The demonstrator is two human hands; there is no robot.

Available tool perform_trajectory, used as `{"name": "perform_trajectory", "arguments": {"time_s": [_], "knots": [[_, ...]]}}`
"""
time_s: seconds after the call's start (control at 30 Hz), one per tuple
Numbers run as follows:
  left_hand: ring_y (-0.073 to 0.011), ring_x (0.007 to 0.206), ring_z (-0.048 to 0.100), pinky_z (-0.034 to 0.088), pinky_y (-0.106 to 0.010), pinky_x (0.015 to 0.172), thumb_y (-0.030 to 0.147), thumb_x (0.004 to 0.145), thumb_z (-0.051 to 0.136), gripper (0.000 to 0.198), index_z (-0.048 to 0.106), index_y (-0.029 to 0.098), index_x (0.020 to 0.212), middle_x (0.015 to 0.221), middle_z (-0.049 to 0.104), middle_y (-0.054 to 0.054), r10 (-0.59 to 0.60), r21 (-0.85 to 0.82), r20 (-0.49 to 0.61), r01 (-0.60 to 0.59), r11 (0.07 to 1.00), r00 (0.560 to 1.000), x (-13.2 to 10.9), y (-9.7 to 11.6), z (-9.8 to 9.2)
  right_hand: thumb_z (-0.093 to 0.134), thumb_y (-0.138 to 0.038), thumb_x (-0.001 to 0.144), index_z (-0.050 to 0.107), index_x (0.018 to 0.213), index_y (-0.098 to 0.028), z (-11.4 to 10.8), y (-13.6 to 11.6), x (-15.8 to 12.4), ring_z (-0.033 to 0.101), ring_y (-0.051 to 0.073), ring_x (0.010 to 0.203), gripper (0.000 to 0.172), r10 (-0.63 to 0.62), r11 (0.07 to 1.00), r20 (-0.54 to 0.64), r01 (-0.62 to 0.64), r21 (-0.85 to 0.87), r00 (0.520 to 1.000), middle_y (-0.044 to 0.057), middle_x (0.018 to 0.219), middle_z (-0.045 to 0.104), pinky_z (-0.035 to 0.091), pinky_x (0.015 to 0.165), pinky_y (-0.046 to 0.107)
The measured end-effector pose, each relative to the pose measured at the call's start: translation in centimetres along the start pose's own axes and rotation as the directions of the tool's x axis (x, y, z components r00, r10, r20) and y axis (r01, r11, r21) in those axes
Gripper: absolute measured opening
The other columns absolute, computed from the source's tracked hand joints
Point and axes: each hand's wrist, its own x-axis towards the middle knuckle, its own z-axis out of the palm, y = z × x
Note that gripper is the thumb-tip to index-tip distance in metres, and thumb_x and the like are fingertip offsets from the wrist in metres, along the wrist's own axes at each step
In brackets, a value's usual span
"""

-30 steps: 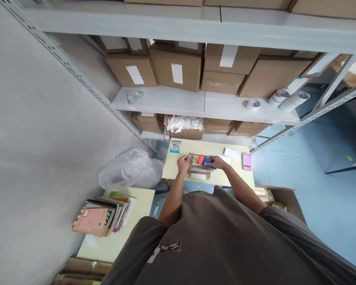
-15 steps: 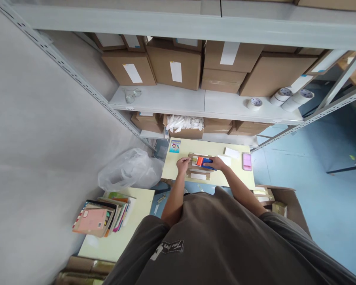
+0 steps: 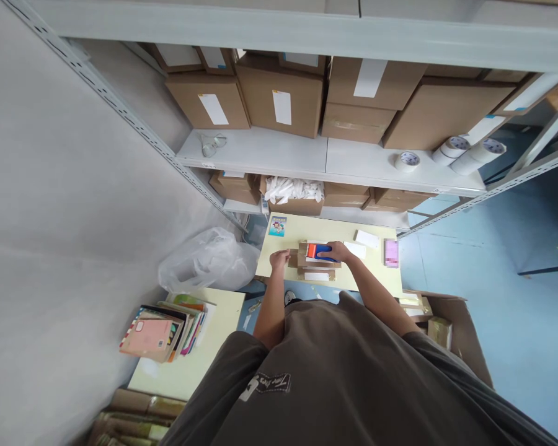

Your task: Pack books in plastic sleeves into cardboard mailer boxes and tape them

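A small cardboard box [image 3: 317, 268] lies on the pale yellow table [image 3: 376, 279] in front of me. My right hand [image 3: 338, 251] grips a blue and orange tape dispenser [image 3: 317, 250] and presses it on the box top. My left hand [image 3: 279, 259] is closed at the box's left end, its fingers pinched on something too small to name.
A pink item [image 3: 391, 253], white cards [image 3: 366, 238] and a picture card [image 3: 277, 225] lie on the table. A clear plastic bag [image 3: 207, 259] sits at left, a stack of books [image 3: 162, 331] on a nearer table. Metal shelves [image 3: 325, 158] hold cardboard boxes and tape rolls [image 3: 465, 152]. An open carton [image 3: 446, 316] stands at right.
My left hand has drawn a little leftward, away from the box's end. The right hand keeps the dispenser on the box. The view has shifted slightly.
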Motion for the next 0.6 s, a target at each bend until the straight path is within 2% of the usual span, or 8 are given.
{"name": "perform_trajectory", "arguments": {"time_s": [0.17, 0.37, 0.5, 0.6], "knots": [[-0.015, 0.06, 0.066, 0.053, -0.026, 0.06, 0.033, 0.064, 0.092, 0.029, 0.068, 0.016, 0.065, 0.059, 0.065, -0.003, -0.113, -0.046, 0.009, 0.113, 0.993, 0.994, 0.9, -1.8, -0.2, 0.072, -0.082, 0.082, 0.075, 0.088, -0.022, -0.1, -1.2, 0.5, 0.071, 0.025, 0.088, 0.06, 0.024, 0.995, 0.051, -0.019, -0.098, 0.998, 0.009, 0.095, 0.078, 0.045, 0.069, 0.027], [-0.0121, 0.051, 0.057, 0.041, -0.023, 0.05, 0.034, 0.07, 0.09, 0.033, 0.062, 0.017, 0.066, 0.054, 0.058, -0.001, -0.178, -0.003, 0.061, 0.178, 0.984, 0.982, 2.0, -4.0, 1.4, 0.067, -0.086, 0.083, 0.073, 0.087, -0.022, -0.1, -1.6, 0.6, 0.071, 0.023, 0.087, 0.064, 0.045, 0.99, 0.065, -0.035, -0.14, 0.997, 0.007, 0.093, 0.078, 0.044, 0.068, 0.026], [-0.0126, 0.048, 0.054, 0.039, -0.023, 0.047, 0.047, 0.075, 0.087, 0.037, 0.064, 0.018, 0.074, 0.051, 0.052, 0.001, -0.197, 0.02, 0.154, 0.197, 0.98, 0.968, 2.1, -5.9, 2.8, 0.067, -0.086, 0.084, 0.074, 0.089, -0.022, 0.2, -1.7, 0.5, 0.072, 0.024, 0.088, 0.064, 0.049, 0.988, 0.045, -0.042, -0.146, 0.998, 0.008, 0.094, 0.078, 0.045, 0.069, 0.027], [-0.0136, 0.047, 0.053, 0.041, -0.025, 0.048, 0.056, 0.077, 0.084, 0.042, 0.066, 0.018, 0.08, 0.051, 0.05, 0.002, -0.158, 0.019, 0.266, 0.159, 0.987, 0.951, 2.1, -6.7, 3.2, 0.068, -0.084, 0.084, 0.075, 0.092, -0.022, 0.6, -1.7, 0.6, 0.072, 0.025, 0.092, 0.063, 0.061, 0.987, 0.049, -0.053, -0.151, 0.997, 0.009, 0.097, 0.079, 0.045, 0.07, 0.027]]}}
